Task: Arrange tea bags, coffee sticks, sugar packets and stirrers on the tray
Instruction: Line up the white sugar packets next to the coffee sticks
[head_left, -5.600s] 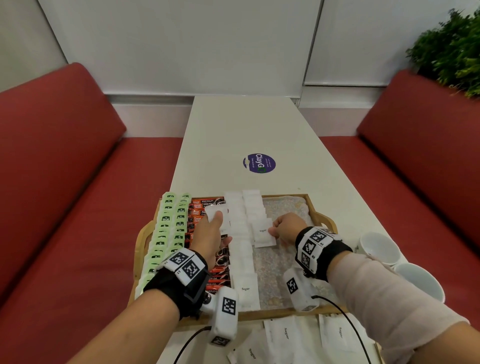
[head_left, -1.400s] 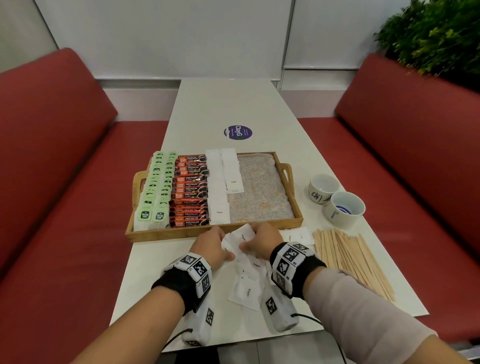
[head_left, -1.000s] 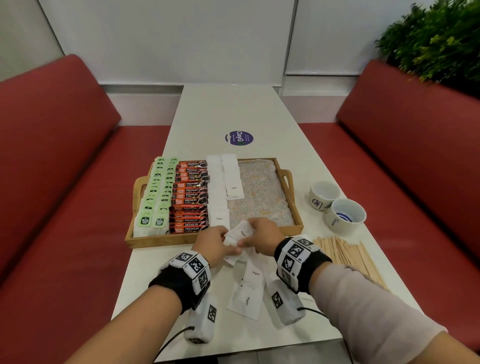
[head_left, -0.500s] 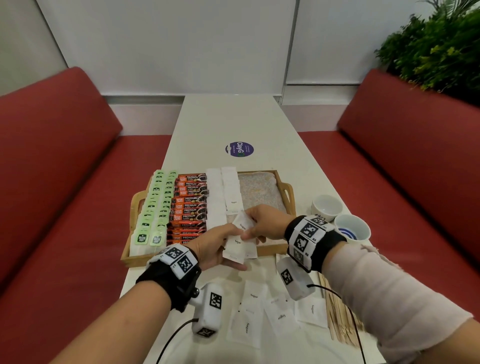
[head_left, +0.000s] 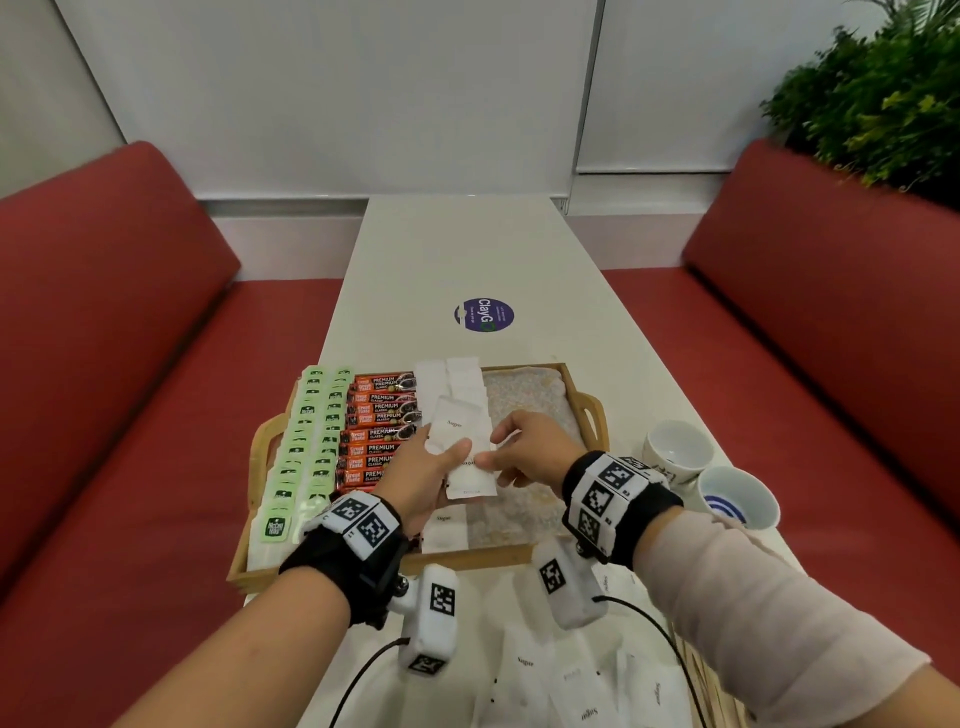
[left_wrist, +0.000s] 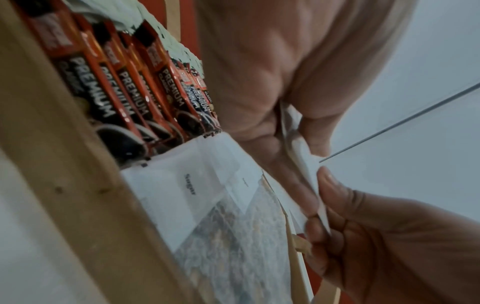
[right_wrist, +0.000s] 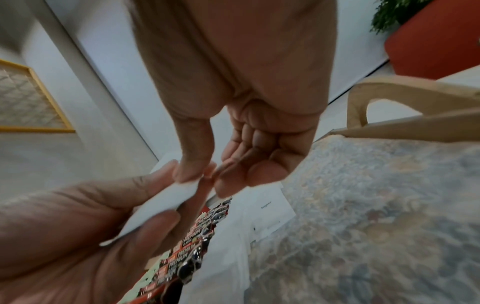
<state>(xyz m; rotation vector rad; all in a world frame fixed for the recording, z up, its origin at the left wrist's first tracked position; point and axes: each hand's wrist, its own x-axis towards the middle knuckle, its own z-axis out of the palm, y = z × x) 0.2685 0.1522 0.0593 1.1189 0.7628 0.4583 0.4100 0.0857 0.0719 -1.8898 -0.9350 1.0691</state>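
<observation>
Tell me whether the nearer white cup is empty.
Cannot tell: the nearer cup stands upright, showing only a blue pattern inside; no liquid is discernible.

Tray: pale wood, matt, visible grain, with a speckled woven-looking cloth liner. Sugar packets: white paper, matt, thin. Coffee sticks: glossy foil-like wrappers, catching highlights in the left wrist view. Tea bags: light green paper envelopes, matt. Table: smooth white top, faint sheen. Cups: glazed white ceramic, glossy. Benches: red upholstery, smooth, matt.
</observation>
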